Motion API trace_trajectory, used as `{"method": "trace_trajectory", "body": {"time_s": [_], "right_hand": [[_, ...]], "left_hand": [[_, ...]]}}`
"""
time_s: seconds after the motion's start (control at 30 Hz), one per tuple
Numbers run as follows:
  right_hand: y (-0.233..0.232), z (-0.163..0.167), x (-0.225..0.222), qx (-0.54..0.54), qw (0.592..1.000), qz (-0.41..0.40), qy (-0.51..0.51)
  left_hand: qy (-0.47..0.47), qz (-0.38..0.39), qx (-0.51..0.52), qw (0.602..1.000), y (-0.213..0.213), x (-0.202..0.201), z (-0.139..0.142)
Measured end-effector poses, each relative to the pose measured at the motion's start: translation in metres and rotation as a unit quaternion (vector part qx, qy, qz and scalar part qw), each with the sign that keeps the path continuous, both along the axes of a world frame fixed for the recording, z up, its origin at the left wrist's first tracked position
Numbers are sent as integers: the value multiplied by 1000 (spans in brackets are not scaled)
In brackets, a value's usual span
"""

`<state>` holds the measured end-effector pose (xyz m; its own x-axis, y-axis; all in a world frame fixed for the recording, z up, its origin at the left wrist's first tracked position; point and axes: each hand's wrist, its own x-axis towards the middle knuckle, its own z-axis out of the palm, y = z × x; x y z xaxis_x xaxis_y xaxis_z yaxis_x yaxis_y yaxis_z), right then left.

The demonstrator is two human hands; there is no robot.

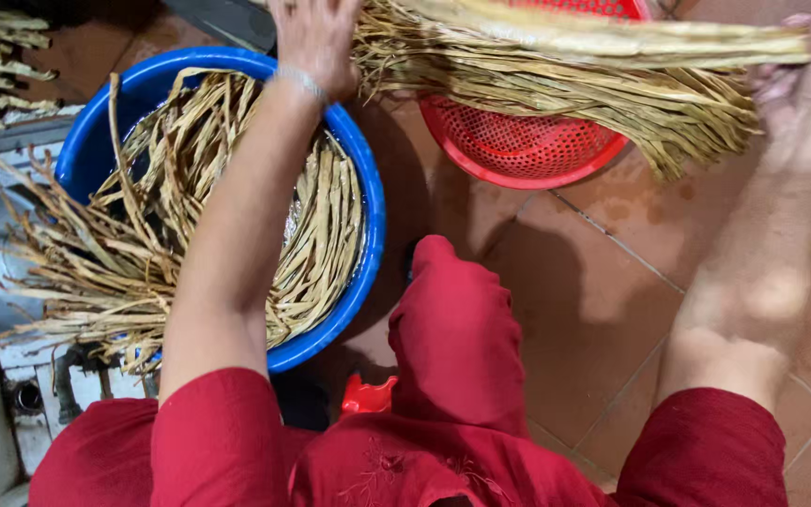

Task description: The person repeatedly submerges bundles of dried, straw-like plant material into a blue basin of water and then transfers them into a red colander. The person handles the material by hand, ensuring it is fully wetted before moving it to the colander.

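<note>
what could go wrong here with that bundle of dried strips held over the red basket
The bundle of strips spans from the left hand to the right hand, with its frayed ends overhanging the red basket, so loose strips might drop onto the tiled floor. The blue basin is heaped, with strips already spilling over its left rim; more could slide out if it is nudged.

Top edge crops the left hand [316, 42]; right hand [804, 94] blurred.

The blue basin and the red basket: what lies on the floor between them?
In the head view, only bare brown floor tile, in shadow, separates the blue basin from the red basket; the bundle of dried strips passes above.
</note>
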<state>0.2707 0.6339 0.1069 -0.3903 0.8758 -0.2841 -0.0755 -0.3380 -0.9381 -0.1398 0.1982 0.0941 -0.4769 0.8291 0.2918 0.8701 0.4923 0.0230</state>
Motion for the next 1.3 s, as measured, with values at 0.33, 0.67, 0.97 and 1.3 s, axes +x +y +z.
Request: {"method": "trace_trajectory", "body": {"time_s": [0.33, 0.67, 0.97, 1.3], "right_hand": [[28, -37, 28, -119, 974, 26, 190], [21, -60, 82, -129, 990, -29, 55], [-17, -73, 87, 220, 958, -134, -124], [-120, -101, -58, 624, 593, 248, -444]], "left_hand": [[-248, 14, -51, 967, -159, 44, -76], [-383, 167, -110, 902, -212, 101, -98], [-406, 141, 16, 903, -242, 155, -126], [-359, 93, 54, 927, -249, 184, -122]]}}
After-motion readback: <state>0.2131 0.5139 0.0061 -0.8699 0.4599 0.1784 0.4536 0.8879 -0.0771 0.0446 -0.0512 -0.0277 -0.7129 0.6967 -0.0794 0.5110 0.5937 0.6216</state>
